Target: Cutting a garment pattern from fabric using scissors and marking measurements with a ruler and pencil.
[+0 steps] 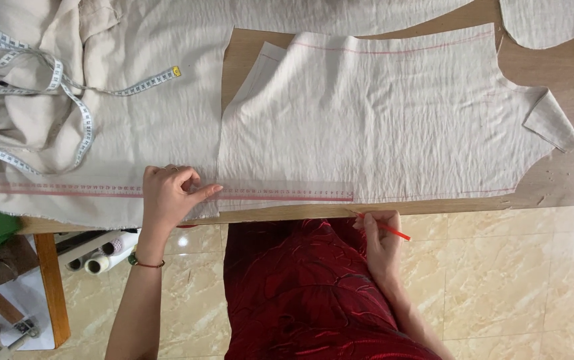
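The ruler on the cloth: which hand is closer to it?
Left. The left hand presses flat on the ruler; the right hand holds a red pencil just past its end.

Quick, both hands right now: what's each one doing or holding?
Left hand: open, fingers spread, pressing the clear ruler flat on the cream fabric.
Right hand: closed on a red pencil, at the table edge.

A measuring tape (67, 93) lies on bunched fabric; 2 rolls (103, 257) sit under the table.
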